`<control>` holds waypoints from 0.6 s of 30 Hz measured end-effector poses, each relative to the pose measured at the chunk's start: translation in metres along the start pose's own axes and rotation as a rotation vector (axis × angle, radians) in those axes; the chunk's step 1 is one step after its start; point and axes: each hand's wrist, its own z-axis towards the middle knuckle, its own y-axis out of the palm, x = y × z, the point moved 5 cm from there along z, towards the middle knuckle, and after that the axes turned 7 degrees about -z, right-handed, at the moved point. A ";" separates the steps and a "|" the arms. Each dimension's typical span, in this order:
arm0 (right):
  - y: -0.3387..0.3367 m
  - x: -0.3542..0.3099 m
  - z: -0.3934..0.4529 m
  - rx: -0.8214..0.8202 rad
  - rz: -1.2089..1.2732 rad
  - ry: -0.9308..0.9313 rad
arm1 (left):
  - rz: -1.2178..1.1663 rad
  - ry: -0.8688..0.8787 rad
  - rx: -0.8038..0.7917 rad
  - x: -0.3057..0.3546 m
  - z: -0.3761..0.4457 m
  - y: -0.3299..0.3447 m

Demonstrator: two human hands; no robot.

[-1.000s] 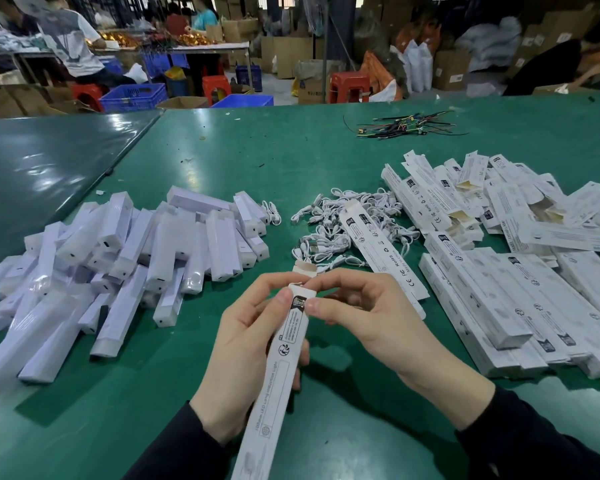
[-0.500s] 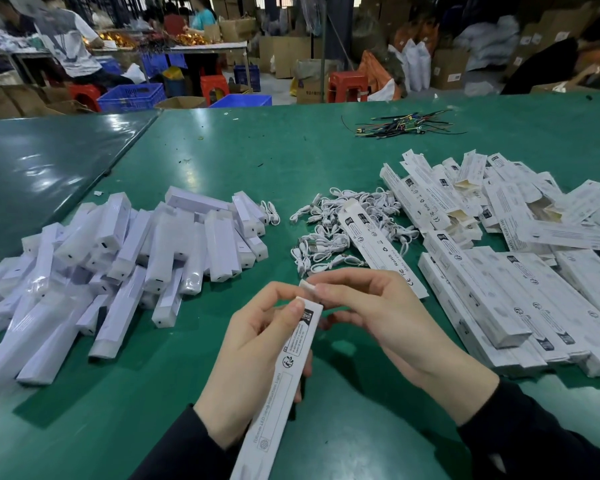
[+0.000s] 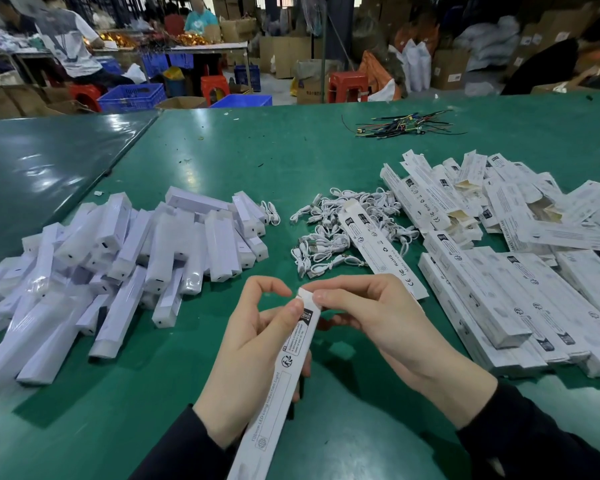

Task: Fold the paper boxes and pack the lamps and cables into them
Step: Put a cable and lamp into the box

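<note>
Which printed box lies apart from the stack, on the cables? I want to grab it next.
The long paper box lying diagonally across the white cable pile; the others sit in the box heap to its right.

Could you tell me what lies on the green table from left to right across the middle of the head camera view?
Pile of wrapped lamps → heap of white cables → single box lying on the cables → pile of printed paper boxes.

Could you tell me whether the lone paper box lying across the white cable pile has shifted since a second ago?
No. The lone paper box lies across the cable pile as before, its near end beside the right hand; only the camera view drifted slightly.
</note>
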 end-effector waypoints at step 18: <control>0.001 -0.002 0.002 -0.005 -0.021 -0.071 | -0.021 0.027 -0.063 0.001 0.001 0.000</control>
